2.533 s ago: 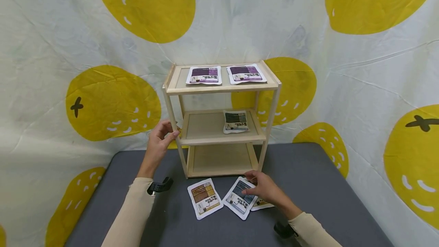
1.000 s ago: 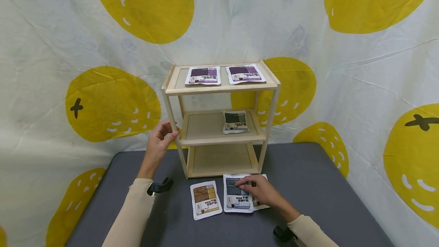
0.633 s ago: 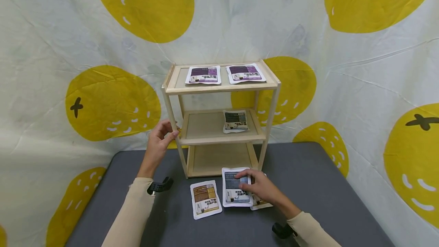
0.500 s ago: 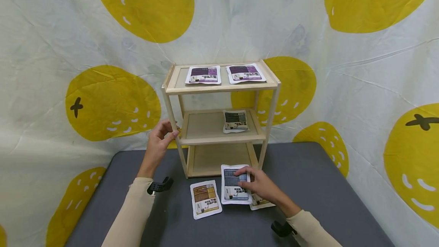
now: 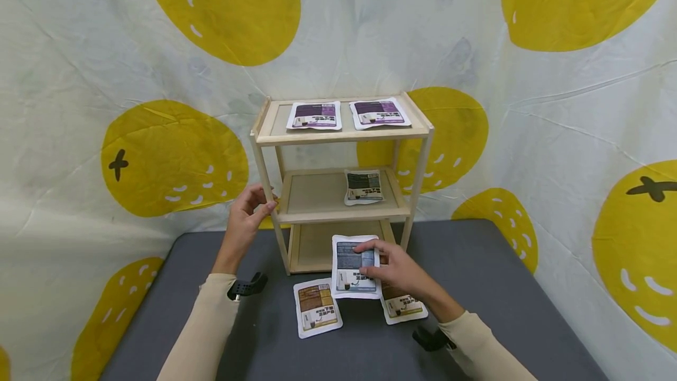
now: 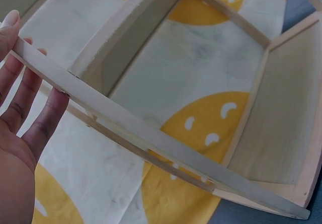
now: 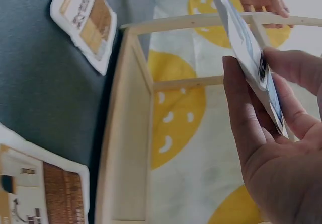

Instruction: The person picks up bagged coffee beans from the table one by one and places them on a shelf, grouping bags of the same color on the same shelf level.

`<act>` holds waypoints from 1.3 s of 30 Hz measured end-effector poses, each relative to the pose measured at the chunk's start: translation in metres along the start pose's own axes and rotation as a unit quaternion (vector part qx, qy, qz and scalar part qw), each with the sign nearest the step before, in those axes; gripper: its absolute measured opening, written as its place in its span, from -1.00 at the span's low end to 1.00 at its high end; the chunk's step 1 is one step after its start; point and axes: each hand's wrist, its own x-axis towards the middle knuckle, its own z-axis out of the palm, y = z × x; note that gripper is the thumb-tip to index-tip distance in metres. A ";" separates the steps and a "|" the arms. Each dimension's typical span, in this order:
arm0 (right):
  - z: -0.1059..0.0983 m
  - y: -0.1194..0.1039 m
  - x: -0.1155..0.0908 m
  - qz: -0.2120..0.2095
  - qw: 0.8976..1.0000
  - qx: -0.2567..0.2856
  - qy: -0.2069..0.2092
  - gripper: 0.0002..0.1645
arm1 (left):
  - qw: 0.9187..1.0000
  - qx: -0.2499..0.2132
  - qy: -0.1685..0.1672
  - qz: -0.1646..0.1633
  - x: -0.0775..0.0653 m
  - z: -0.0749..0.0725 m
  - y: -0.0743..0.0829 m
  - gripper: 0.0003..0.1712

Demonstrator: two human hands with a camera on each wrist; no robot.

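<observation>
My right hand pinches a white-edged flat pouch with a blue label, raised off the table before the bottom tier of a small wooden shelf. In the right wrist view the pouch appears edge-on between thumb and fingers of that hand. With my left hand I hold the shelf's front left post, thumb on one side and fingers on the other. Two brown-and-yellow pouches, one on the left and one on the right, lie flat on the table.
Two purple pouches, a left one and a right one, lie on the top tier. A green pouch rests at the right of the middle tier. The dark grey table meets a fruit-print cloth behind the shelf.
The blue pouch, first askew on the table, has been straightened, then lifted and carried forward and slightly left by my right hand, uncovering more of the right brown pouch. My left hand stays put.
</observation>
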 end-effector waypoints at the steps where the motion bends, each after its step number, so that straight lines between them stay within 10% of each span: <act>1: 0.000 -0.002 0.001 -0.001 1.000 0.003 0.000 -0.53 | 1.000 0.001 -0.001 0.002 0.000 0.000 0.000 -0.67; 26: -0.012 -0.057 0.035 -0.055 0.998 0.030 -0.015 -0.43 | 0.999 -0.006 0.004 -0.035 0.000 0.001 0.003 -0.64; 39: -0.021 -0.065 0.056 -0.054 0.998 0.033 0.010 -0.35 | 0.999 -0.010 -0.002 -0.030 -0.003 0.006 0.031 -0.67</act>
